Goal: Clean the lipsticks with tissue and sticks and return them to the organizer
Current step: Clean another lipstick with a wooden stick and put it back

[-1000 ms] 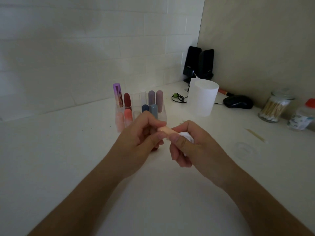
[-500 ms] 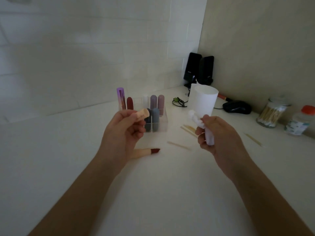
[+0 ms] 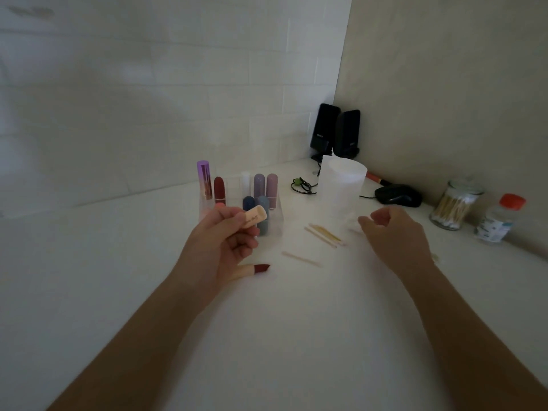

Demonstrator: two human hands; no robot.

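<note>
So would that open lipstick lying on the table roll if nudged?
Probably: the uncapped lipstick looks like a round tube lying on its side. Its bare red tip looks soft, so it may smear or dent.

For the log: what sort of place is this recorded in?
Probably a home desk doubling as a vanity: black speakers and a computer mouse sit in the corner by a tiled wall, with a clear lipstick organizer and a jar of cotton swabs.
</note>
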